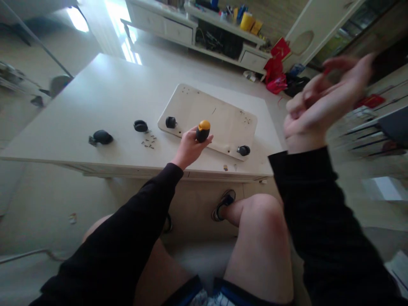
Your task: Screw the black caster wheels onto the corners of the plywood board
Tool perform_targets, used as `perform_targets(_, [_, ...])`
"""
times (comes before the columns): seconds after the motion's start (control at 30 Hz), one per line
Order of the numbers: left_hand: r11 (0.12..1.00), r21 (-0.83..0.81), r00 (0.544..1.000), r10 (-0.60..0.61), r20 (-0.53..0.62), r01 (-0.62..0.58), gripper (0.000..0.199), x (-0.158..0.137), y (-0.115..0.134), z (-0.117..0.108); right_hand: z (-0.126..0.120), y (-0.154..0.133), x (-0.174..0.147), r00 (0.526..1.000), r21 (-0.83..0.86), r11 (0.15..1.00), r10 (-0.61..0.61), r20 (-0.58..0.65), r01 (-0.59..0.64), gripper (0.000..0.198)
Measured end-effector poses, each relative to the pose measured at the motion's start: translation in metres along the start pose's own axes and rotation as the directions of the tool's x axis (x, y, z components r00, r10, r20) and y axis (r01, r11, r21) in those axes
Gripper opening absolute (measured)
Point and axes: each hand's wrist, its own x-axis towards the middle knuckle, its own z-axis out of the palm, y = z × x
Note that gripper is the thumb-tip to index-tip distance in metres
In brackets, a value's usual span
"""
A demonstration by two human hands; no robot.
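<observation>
My left hand is closed around a screwdriver with a yellow-and-black handle, held upright over the near edge of a white board. Its shaft and tip are hidden. My right hand is raised off to the right, slightly blurred, some fingers curled and others apart; I see nothing in it. On the board, a black caster wheel sits at the left near corner and another caster at the right near corner. The far corners show small holes.
Two loose casters, one nearer the left end and one closer to the board, lie on the white table. Several screws are scattered beside them. Small bits lie near the front edge. My knees are below it.
</observation>
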Motion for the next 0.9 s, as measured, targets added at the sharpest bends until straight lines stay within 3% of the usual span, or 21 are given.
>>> perform_targets(0.1, [0.999, 0.038, 1.0, 0.01, 0.009, -0.01, 0.027, 0.0, 0.005, 0.004, -0.013, 0.054, -0.012, 0.987, 0.02, 1.0, 0.002, -0.161, 0.001, 0.047])
perform_targets(0.2, [0.996, 0.084, 1.0, 0.015, 0.018, -0.016, 0.028, 0.0, 0.008, 0.014, -0.032, 0.108, -0.026, 0.999, -0.008, 0.999, -0.036, -0.015, 0.036, 0.048])
perform_targets(0.3, [0.992, 0.123, 0.999, -0.002, 0.034, -0.002, 0.029, 0.003, 0.007, 0.027, -0.046, 0.134, -0.029, 0.979, -0.063, 0.996, -0.051, 0.195, 0.064, 0.047])
perform_targets(0.43, [0.989, 0.146, 0.997, -0.023, 0.071, 0.013, 0.029, 0.012, 0.003, 0.045, -0.056, 0.137, -0.026, 0.853, -0.148, 0.987, 0.018, 0.522, 0.07, 0.046])
perform_targets(0.53, [0.995, 0.095, 0.993, -0.027, 0.115, 0.016, 0.022, 0.021, 0.0, 0.057, -0.061, 0.14, -0.027, 0.8, -0.22, 0.973, 0.073, 0.596, 0.074, 0.056])
perform_targets(0.73, [0.999, 0.013, 0.991, 0.031, 0.13, -0.033, 0.008, 0.028, -0.008, 0.076, -0.065, 0.153, -0.023, 0.83, -0.268, 0.949, 0.014, 0.558, 0.165, 0.055])
perform_targets(0.9, [0.997, 0.079, 0.995, -0.017, 0.099, 0.01, 0.021, 0.023, -0.012, 0.079, -0.064, 0.108, -0.002, 0.902, -0.23, 0.953, -0.086, 0.424, 0.199, 0.066])
